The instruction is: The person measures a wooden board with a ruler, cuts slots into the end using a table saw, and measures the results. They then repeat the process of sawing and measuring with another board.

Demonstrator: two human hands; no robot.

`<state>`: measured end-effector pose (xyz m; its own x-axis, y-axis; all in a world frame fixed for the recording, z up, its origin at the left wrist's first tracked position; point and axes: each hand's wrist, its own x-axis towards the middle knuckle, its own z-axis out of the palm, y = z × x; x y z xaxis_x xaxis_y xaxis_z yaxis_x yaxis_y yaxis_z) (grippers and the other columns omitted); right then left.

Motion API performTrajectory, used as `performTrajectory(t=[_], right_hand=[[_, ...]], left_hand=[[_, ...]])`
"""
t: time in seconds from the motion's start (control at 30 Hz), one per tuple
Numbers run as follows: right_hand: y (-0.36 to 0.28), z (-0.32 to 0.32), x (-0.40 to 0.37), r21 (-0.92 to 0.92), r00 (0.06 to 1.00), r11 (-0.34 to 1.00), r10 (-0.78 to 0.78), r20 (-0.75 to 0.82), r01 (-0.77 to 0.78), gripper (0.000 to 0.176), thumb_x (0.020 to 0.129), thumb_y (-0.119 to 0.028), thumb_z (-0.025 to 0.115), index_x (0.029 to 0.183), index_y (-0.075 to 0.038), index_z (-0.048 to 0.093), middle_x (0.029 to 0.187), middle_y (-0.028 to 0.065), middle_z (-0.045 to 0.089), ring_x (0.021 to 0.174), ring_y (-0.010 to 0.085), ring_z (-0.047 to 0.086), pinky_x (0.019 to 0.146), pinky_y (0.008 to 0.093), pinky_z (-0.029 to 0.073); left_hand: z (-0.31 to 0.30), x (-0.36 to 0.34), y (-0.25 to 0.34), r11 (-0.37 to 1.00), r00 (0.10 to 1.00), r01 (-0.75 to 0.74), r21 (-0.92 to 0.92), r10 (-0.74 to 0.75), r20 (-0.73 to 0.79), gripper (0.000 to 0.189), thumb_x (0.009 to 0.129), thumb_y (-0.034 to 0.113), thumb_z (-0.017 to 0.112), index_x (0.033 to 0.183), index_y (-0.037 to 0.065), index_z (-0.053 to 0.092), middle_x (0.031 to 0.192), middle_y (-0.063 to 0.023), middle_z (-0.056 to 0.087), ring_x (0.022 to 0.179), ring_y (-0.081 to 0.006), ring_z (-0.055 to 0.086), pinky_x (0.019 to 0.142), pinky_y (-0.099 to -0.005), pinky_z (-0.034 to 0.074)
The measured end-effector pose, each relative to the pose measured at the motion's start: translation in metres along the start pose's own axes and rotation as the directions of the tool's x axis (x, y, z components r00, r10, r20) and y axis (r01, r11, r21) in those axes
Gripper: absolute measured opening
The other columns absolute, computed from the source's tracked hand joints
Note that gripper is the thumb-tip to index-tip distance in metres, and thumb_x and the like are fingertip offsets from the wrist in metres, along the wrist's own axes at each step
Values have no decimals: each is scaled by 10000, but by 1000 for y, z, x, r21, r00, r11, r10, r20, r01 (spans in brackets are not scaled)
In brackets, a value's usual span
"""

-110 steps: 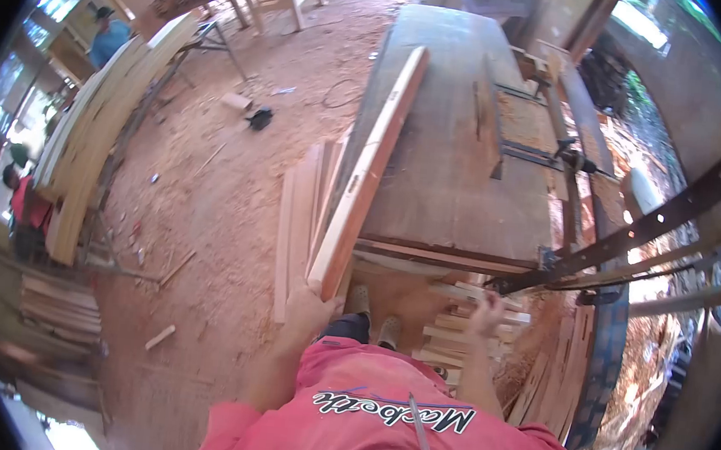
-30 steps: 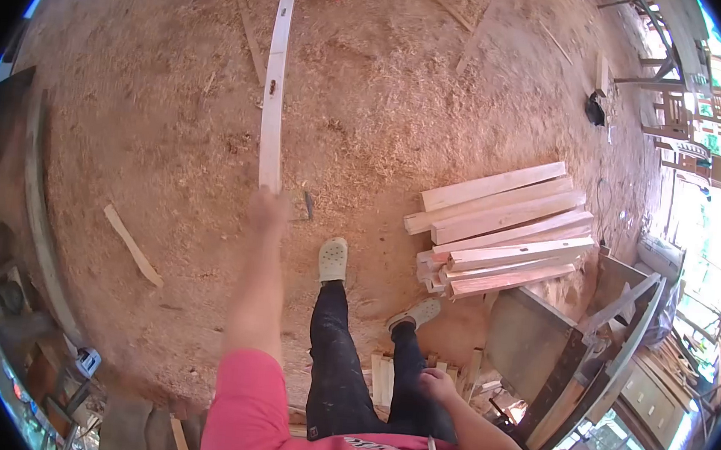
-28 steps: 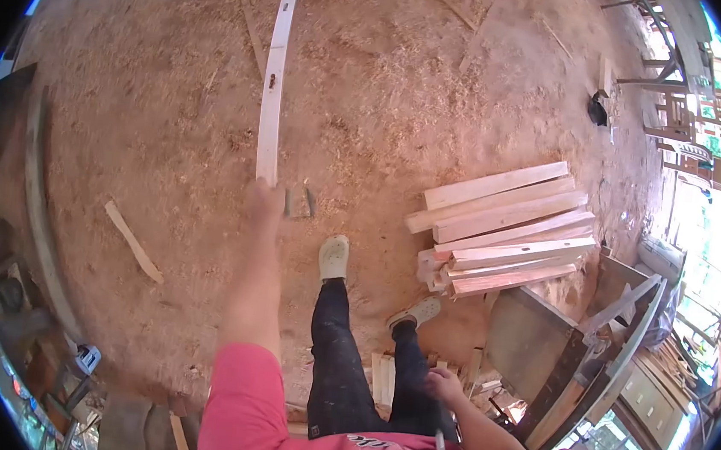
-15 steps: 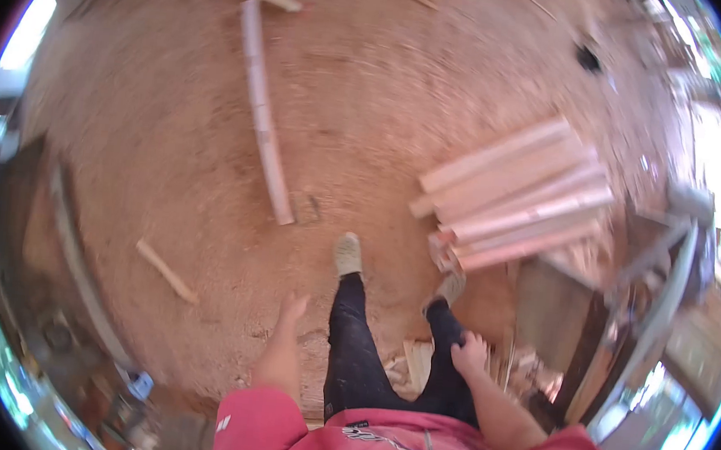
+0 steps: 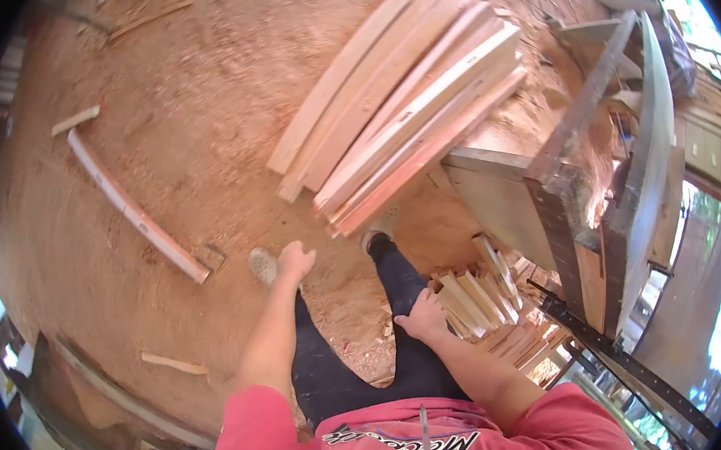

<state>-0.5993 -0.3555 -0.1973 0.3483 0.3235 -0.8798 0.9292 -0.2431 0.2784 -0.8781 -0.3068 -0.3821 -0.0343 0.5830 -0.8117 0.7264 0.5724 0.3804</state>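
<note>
My left hand (image 5: 295,263) hangs in the air over the dirt floor, near my left shoe (image 5: 263,265). Its fingers are curled in, with nothing visible in them. On the thigh of my dark trousers (image 5: 402,284) rests my right hand (image 5: 426,316), its thumb apart from the fingers. Ahead of both hands lies a stack of long, slightly curved wooden boards (image 5: 389,99), side by side on the ground. My right shoe (image 5: 382,227) is by the stack's near end.
A single long wooden strip (image 5: 134,214) lies at the left, with a short stick (image 5: 75,120) near its far end. Another stick (image 5: 174,365) is lower left. A wooden bench-like frame (image 5: 508,199) stands at the right, with short wood pieces (image 5: 478,300) below it.
The view has turned right, so the board stack now appears nearer the centre and the long strip farther left. My left hand's fingers are more curled; my right hand stays on my thigh.
</note>
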Motion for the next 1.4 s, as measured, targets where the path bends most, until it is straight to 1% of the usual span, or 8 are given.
performTrajectory(t=[0.23,0.3,0.53,0.77,0.9,1.03,1.3,1.4], right_hand=[[92,0,73,255,996,965,-51,-75,68,797,803,-491,723,1350,29,466,1265,207,598,1174,352,586,979,444,476],[114,1,101,743,998,669,-50,25,14,676,831,-425,711,1289,37,529,1168,215,645,1105,337,627,942,416,491],[54,-42,120,912,974,366,-193,-120,185,517,890,-289,711,1283,12,562,982,88,693,896,169,652,818,329,523],[33,-72,117,940,910,28,-259,-323,341,549,908,-177,697,1352,45,461,945,47,651,866,112,604,765,278,506],[33,-121,117,945,996,-325,-92,6,-36,549,918,-390,667,1284,-3,537,977,88,643,873,142,593,759,330,498],[14,-140,149,616,893,-742,-429,-134,-264,643,956,-543,524,1301,-1,526,1077,153,663,1044,305,639,920,431,511],[-59,-88,67,675,961,-720,-270,-57,-163,414,928,-401,654,963,10,620,805,118,645,737,270,663,705,391,565],[-88,-102,6,997,966,9,247,-80,80,602,769,-280,793,1176,84,540,1137,220,644,997,328,653,913,392,509]], left_hand=[[78,73,141,954,995,51,294,-75,69,496,718,323,810,1106,48,668,1300,-210,521,1160,-385,581,961,-438,505],[74,70,153,916,991,129,381,-134,-13,554,691,326,862,1127,61,647,1294,-174,468,1134,-391,581,956,-459,505],[97,59,145,743,974,-140,655,223,-44,499,687,244,869,1062,34,616,1307,-213,470,1132,-404,575,940,-470,512],[38,42,148,937,989,-137,320,112,94,239,689,126,731,899,29,666,1042,-225,671,905,-307,697,790,-403,567],[-39,-51,133,499,635,525,-689,309,708,508,685,170,690,1140,-49,627,1021,-142,699,915,-240,691,823,-353,555],[-78,-173,97,724,789,318,-613,156,594,528,715,211,680,1178,-36,618,1001,-97,695,920,-184,670,836,-323,534],[-111,-285,-1,819,898,318,-478,-98,430,439,711,135,704,1103,-55,649,910,-65,693,744,-159,658,652,-300,536],[-98,-319,-6,479,801,531,-698,-15,599,494,733,215,717,1128,-68,630,927,-113,690,828,-183,669,722,-314,542]])
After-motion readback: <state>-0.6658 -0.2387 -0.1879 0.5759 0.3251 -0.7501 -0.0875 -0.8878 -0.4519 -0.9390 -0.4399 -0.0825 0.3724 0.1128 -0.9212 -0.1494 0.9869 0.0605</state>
